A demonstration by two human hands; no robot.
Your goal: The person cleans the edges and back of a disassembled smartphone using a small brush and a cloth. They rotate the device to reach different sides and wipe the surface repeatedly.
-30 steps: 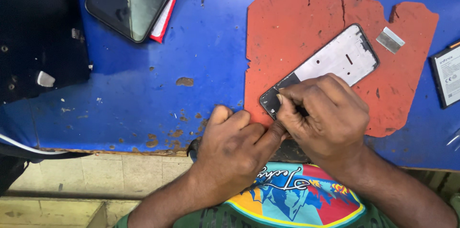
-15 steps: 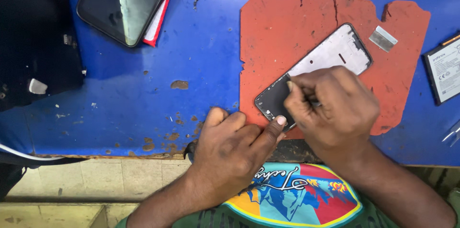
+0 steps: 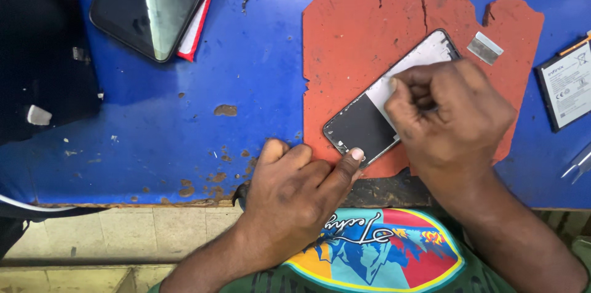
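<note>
Head view looks down at a blue table point(image 3: 184, 133) with a torn red mat point(image 3: 351, 40) on it; on the mat lies a phone point(image 3: 363, 124), flat and slanted, its low end dark and its top end pale; the left hand point(image 3: 295, 188) rests on the table edge with fingers nearly flat, and one fingertip point(image 3: 357, 154) presses the low corner of the phone to keep it from sliding; it grips nothing; the right hand point(image 3: 449, 114) sits on top of the phone's middle with fingers curled tight in a pinch; it may be pinching a small tool or a bit of the phone, but I cannot tell which, as the fingers hide it; the phone looks thin, light and stiff, with a smooth face that could slip, and it could crack or bend if pushed hard, so I think the edges and corners are the safe spots to hold; a small grey strip point(image 3: 484, 47) lies on the mat near the top of the phone, not touching it; a flat battery point(image 3: 566, 87) lies on the table at the right, and metal tweezers point(image 3: 577, 165) poke in below it; far off at the top left a second phone point(image 3: 151, 4) rests on a red and white card point(image 3: 194, 25)
</note>
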